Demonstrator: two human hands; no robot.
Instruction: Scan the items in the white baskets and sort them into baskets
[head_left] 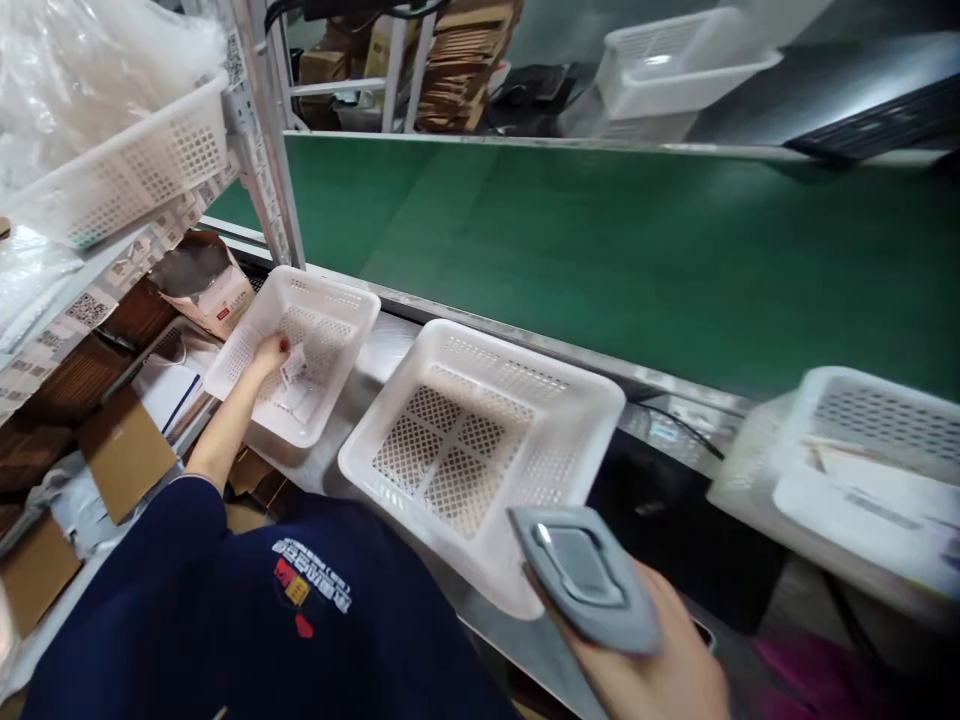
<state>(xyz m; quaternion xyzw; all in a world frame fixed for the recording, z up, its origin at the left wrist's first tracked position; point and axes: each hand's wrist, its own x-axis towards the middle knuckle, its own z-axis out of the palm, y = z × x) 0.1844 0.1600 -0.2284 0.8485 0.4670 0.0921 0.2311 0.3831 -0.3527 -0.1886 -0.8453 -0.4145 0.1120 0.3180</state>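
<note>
My left hand (271,352) reaches down into the left white plastic basket (352,300), its fingers curled closed. A small clear packet (293,364) with a pale label hangs at the fingertips. Another clear packet (301,402) lies just below it on the basket floor. In the lower right, my right hand (667,640) is wrapped round a grey barcode scanner (589,575), whose head points left; most of the fingers are hidden beneath it. The scanner overlaps the near right corner of a second white basket (604,400), which has nothing in it.
Behind the baskets runs a green conveyor belt (600,250). A white bin with papers (862,510) stands at the right. To the left, a shelf rack (262,140) carries a perforated basket (150,160) of plastic bags. An opened carton (217,290) and cardboard (124,450) sit below.
</note>
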